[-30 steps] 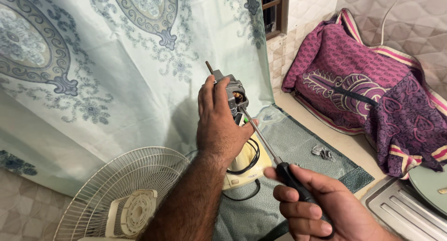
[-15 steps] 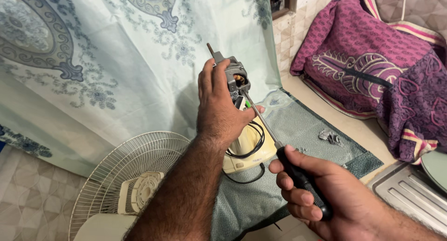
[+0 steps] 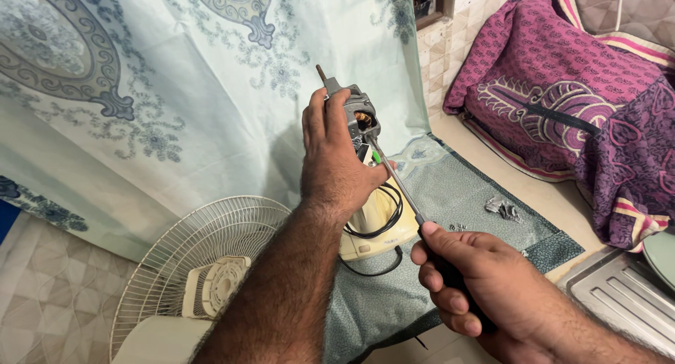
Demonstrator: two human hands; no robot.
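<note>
My left hand (image 3: 336, 160) grips a grey fan motor (image 3: 357, 114) and holds it upright above the cloth, its shaft pointing up and copper windings showing on the right side. My right hand (image 3: 485, 287) is closed round the black handle of a screwdriver (image 3: 397, 181). The screwdriver's metal shaft slants up to the left, and its tip sits at the motor's side just below the windings. Black wires (image 3: 383, 216) loop down from the motor to a cream plastic fan housing (image 3: 376, 230) lying on the cloth under my left hand.
A white wire fan guard (image 3: 204, 265) lies on the floor at lower left. A teal cloth (image 3: 464, 195) covers the ledge, with small metal parts (image 3: 503, 208) on it. A purple patterned pillow (image 3: 562, 104) sits at right. A metal tray (image 3: 626, 301) is at lower right. A patterned curtain (image 3: 176, 90) hangs behind.
Both hands, the motor and the screwdriver keep the same grip and pose. The view has shifted slightly, so the scene sits a little differently in frame.
</note>
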